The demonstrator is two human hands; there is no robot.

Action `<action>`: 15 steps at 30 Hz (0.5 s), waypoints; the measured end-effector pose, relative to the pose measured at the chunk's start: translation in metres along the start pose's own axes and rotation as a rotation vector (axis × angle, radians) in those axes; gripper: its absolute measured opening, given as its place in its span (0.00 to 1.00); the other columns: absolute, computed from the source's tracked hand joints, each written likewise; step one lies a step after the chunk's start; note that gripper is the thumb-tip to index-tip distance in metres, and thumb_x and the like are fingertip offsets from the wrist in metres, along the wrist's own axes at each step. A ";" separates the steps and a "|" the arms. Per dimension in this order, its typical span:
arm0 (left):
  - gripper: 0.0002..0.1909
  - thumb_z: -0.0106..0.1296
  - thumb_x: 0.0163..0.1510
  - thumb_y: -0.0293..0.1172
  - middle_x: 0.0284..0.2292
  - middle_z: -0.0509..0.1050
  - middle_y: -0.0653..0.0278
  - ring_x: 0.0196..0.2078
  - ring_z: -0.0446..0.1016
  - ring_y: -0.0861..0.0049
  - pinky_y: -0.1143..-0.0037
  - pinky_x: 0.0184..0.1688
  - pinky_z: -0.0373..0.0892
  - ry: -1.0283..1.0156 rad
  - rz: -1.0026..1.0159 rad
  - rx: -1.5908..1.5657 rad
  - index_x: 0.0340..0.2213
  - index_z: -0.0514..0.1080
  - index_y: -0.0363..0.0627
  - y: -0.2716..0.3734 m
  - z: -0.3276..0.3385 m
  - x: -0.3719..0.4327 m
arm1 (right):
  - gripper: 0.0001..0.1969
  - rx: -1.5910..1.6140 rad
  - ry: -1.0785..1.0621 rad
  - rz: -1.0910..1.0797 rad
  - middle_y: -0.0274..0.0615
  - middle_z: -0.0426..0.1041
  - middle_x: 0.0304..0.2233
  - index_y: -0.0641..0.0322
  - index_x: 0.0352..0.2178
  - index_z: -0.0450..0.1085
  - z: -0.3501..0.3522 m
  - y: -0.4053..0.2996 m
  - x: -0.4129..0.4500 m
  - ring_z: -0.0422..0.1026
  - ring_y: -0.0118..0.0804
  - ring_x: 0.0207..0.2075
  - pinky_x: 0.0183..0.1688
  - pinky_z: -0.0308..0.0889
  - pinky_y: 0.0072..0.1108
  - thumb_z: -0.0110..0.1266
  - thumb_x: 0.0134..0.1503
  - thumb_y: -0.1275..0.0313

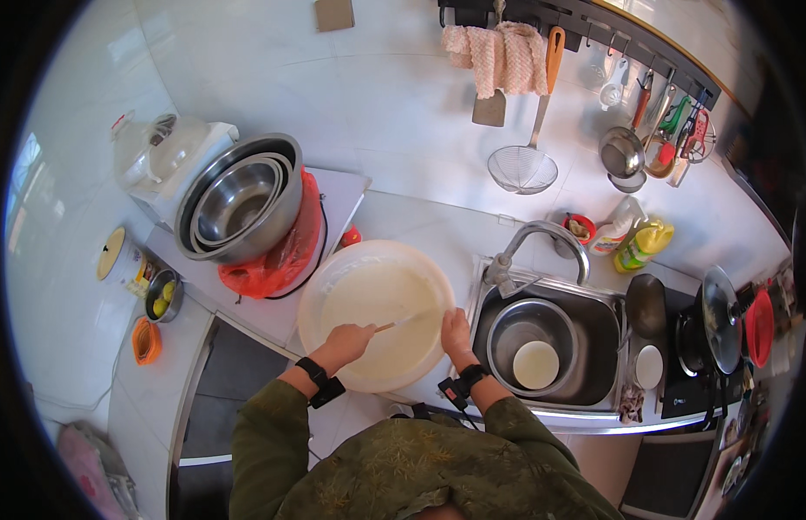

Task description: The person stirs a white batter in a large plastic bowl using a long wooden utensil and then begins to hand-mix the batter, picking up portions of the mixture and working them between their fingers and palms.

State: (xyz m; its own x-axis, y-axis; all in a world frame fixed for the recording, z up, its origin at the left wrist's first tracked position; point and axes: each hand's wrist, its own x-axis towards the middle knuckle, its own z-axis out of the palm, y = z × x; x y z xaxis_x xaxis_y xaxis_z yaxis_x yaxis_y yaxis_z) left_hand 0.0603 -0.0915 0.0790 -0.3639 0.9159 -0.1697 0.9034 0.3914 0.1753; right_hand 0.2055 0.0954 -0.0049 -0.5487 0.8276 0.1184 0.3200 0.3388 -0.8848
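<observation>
A wide pale plastic basin (315, 296) stands on the counter before me, partly filled with a smooth cream-coloured batter (370, 296). My left hand (346, 341) is closed around the wooden handle of a stirring tool (384, 327). Its lighter far end reaches into the batter towards the right, and its exact shape is hard to make out. With fingers and thumb, my right hand (456, 331) grips the right rim of the basin. Both wrists wear dark straps with small devices.
Right of the basin, a steel sink (591, 370) holds a steel bowl (500, 325) and a cream-coloured bowl (536, 365) under a curved faucet (546, 227). Nested steel basins (289, 195) rest on red plastic (273, 273) at left. A wire skimmer (522, 170) hangs above.
</observation>
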 end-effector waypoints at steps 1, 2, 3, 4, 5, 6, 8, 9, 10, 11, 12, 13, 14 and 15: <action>0.09 0.37 0.45 0.27 0.19 0.69 0.51 0.23 0.69 0.56 0.62 0.24 0.63 0.000 0.024 0.001 0.30 0.64 0.44 0.000 -0.002 -0.003 | 0.15 0.004 -0.004 -0.002 0.64 0.65 0.25 0.71 0.29 0.58 0.000 0.000 0.001 0.64 0.61 0.30 0.31 0.59 0.40 0.35 0.52 0.66; 0.09 0.37 0.45 0.27 0.19 0.69 0.51 0.23 0.69 0.56 0.62 0.24 0.63 0.000 0.019 0.004 0.30 0.64 0.44 -0.005 -0.004 0.001 | 0.15 0.030 -0.015 0.003 0.64 0.65 0.25 0.71 0.29 0.59 0.000 0.000 0.003 0.64 0.61 0.30 0.32 0.59 0.40 0.35 0.52 0.66; 0.09 0.37 0.45 0.27 0.18 0.69 0.51 0.22 0.69 0.56 0.62 0.24 0.63 0.061 -0.020 -0.002 0.30 0.64 0.44 -0.013 -0.005 0.012 | 0.15 0.049 -0.026 0.007 0.64 0.65 0.24 0.71 0.29 0.59 0.000 0.001 0.003 0.64 0.61 0.29 0.32 0.59 0.40 0.36 0.52 0.65; 0.09 0.36 0.46 0.28 0.18 0.69 0.51 0.22 0.69 0.56 0.62 0.24 0.63 0.124 -0.054 -0.009 0.30 0.64 0.44 -0.017 -0.004 0.020 | 0.14 0.062 -0.013 -0.008 0.63 0.65 0.24 0.71 0.29 0.59 -0.001 0.003 0.003 0.64 0.61 0.29 0.31 0.59 0.40 0.36 0.52 0.65; 0.09 0.36 0.46 0.28 0.18 0.69 0.51 0.22 0.69 0.56 0.62 0.24 0.63 0.128 -0.052 -0.014 0.30 0.64 0.44 -0.018 0.000 0.020 | 0.14 0.056 -0.012 -0.010 0.63 0.65 0.24 0.71 0.29 0.59 0.001 0.004 0.001 0.64 0.61 0.29 0.31 0.59 0.40 0.36 0.52 0.65; 0.08 0.36 0.46 0.27 0.17 0.69 0.51 0.21 0.69 0.56 0.62 0.24 0.63 0.136 -0.066 -0.031 0.30 0.64 0.44 -0.016 0.001 0.018 | 0.14 0.020 -0.003 -0.018 0.63 0.65 0.24 0.71 0.28 0.58 0.002 0.004 0.001 0.64 0.61 0.28 0.31 0.59 0.40 0.36 0.52 0.66; 0.08 0.36 0.46 0.28 0.17 0.68 0.51 0.21 0.69 0.57 0.62 0.23 0.63 0.093 -0.023 -0.022 0.29 0.64 0.43 -0.007 0.006 0.011 | 0.14 0.000 0.008 -0.045 0.63 0.65 0.24 0.71 0.28 0.58 0.002 0.006 0.003 0.64 0.61 0.28 0.30 0.59 0.40 0.36 0.52 0.66; 0.08 0.36 0.46 0.28 0.17 0.68 0.51 0.21 0.69 0.57 0.62 0.23 0.63 0.092 -0.022 -0.022 0.29 0.64 0.43 -0.002 0.003 0.005 | 0.14 0.001 0.009 -0.044 0.63 0.65 0.24 0.71 0.28 0.58 0.002 0.007 0.003 0.64 0.61 0.28 0.30 0.59 0.40 0.36 0.52 0.66; 0.08 0.36 0.46 0.28 0.17 0.68 0.51 0.21 0.69 0.57 0.62 0.23 0.63 0.057 0.012 0.010 0.29 0.64 0.43 0.001 0.000 0.001 | 0.14 0.002 0.000 -0.039 0.64 0.65 0.24 0.71 0.28 0.58 0.001 0.008 0.003 0.64 0.61 0.28 0.30 0.59 0.40 0.36 0.52 0.66; 0.08 0.36 0.46 0.28 0.17 0.68 0.51 0.21 0.69 0.57 0.62 0.23 0.63 0.023 0.047 0.041 0.29 0.64 0.43 0.002 -0.002 0.000 | 0.14 0.002 -0.009 -0.035 0.64 0.65 0.24 0.71 0.28 0.58 0.001 0.009 0.004 0.64 0.62 0.28 0.30 0.59 0.40 0.36 0.52 0.66; 0.08 0.36 0.46 0.28 0.17 0.68 0.51 0.21 0.69 0.57 0.62 0.23 0.63 0.018 0.037 0.043 0.29 0.64 0.43 -0.005 -0.005 0.002 | 0.14 0.008 -0.018 -0.034 0.64 0.65 0.24 0.71 0.28 0.58 0.004 0.005 0.002 0.64 0.62 0.28 0.30 0.59 0.40 0.36 0.52 0.66; 0.08 0.36 0.46 0.29 0.17 0.68 0.51 0.21 0.69 0.57 0.62 0.23 0.63 0.103 -0.030 0.023 0.29 0.64 0.43 -0.016 -0.010 0.011 | 0.14 0.026 -0.013 -0.032 0.64 0.65 0.24 0.71 0.28 0.58 0.004 0.002 0.001 0.64 0.62 0.28 0.30 0.59 0.40 0.36 0.52 0.66; 0.09 0.36 0.47 0.30 0.17 0.68 0.51 0.21 0.69 0.57 0.62 0.23 0.63 0.188 -0.098 0.004 0.30 0.64 0.44 -0.022 -0.012 0.014 | 0.14 0.045 -0.007 -0.030 0.64 0.65 0.24 0.71 0.28 0.58 0.004 -0.002 0.000 0.64 0.62 0.28 0.30 0.59 0.40 0.36 0.52 0.66; 0.09 0.36 0.47 0.30 0.17 0.68 0.51 0.21 0.69 0.57 0.62 0.23 0.63 0.195 -0.088 -0.001 0.30 0.64 0.44 -0.020 -0.011 0.017 | 0.14 0.037 0.002 -0.033 0.64 0.65 0.24 0.71 0.28 0.58 0.003 0.003 0.002 0.64 0.62 0.28 0.30 0.59 0.40 0.36 0.52 0.66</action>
State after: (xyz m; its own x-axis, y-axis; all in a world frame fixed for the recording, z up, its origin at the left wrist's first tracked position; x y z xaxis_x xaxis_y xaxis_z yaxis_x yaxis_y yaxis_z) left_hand 0.0337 -0.0822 0.0833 -0.4786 0.8780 0.0062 0.8660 0.4708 0.1687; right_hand 0.2032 0.0966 -0.0087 -0.5570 0.8170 0.1489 0.2730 0.3495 -0.8963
